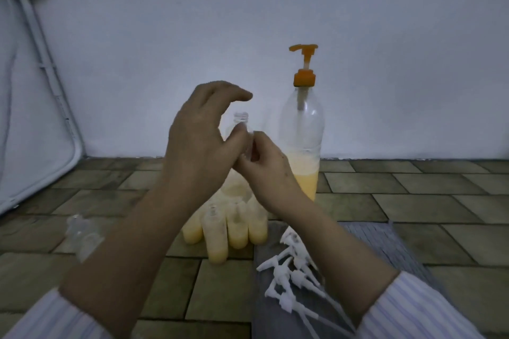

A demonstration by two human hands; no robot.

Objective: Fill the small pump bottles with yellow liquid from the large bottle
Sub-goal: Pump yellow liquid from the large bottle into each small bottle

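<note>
Both hands grip an empty small bottle (242, 129) upright — right hand (268, 170) low, left hand (198, 140) beside; large bottle (301, 140) stands just right.

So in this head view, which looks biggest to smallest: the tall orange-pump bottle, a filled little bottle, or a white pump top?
1. Large bottle, clearly biggest.
2. Filled small bottle.
3. White pump top: looks about as long as the small bottle with its tube, and lies nearer the camera, so 2 and 3 are unsure.
</note>
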